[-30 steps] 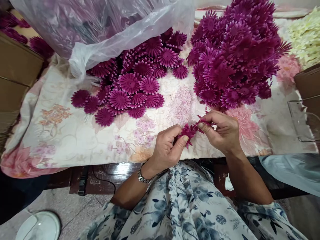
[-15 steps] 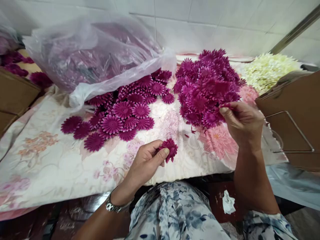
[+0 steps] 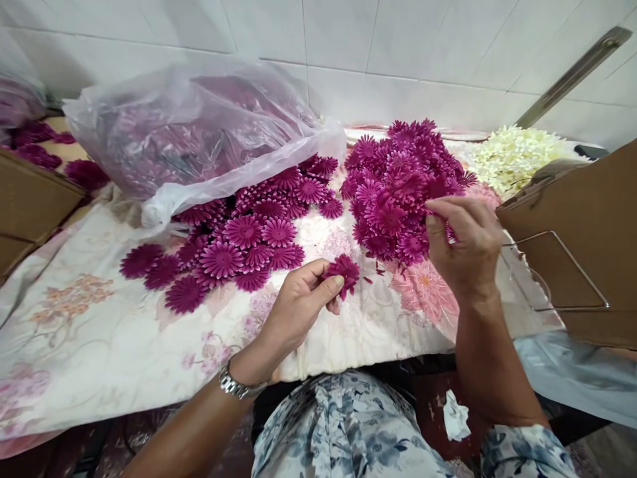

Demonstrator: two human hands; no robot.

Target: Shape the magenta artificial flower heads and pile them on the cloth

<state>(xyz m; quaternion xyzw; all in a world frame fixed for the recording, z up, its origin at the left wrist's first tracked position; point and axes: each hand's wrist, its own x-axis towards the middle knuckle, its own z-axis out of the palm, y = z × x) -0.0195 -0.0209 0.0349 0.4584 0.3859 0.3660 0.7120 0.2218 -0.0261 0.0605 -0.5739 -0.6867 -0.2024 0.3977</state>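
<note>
My left hand (image 3: 311, 292) pinches a magenta artificial flower head (image 3: 347, 271) between thumb and fingers, above the table near its front edge. My right hand (image 3: 465, 242) is closed in a pinch at the front right of a tall heap of magenta artificial flowers (image 3: 403, 179). Whatever lies between those fingertips, if anything, is too small to make out. Left of the heap, loose flat magenta flower heads (image 3: 222, 259) are spread and partly stacked. They spill from under a clear plastic bag (image 3: 199, 119) with more magenta pieces inside.
A floral tablecloth (image 3: 119, 345) covers the table, with a few magenta scraps (image 3: 379, 271) on it. Cream-white flowers (image 3: 522, 156) sit at the back right, behind a cardboard box (image 3: 562, 245) with a wire loop (image 3: 577, 309). Another cardboard box (image 3: 34, 206) stands left. A tiled wall closes the back.
My right hand has shifted slightly left, still pinched, in front of the heap. My left hand has risen a little with the flower head. The camera view has tilted slightly upward.
</note>
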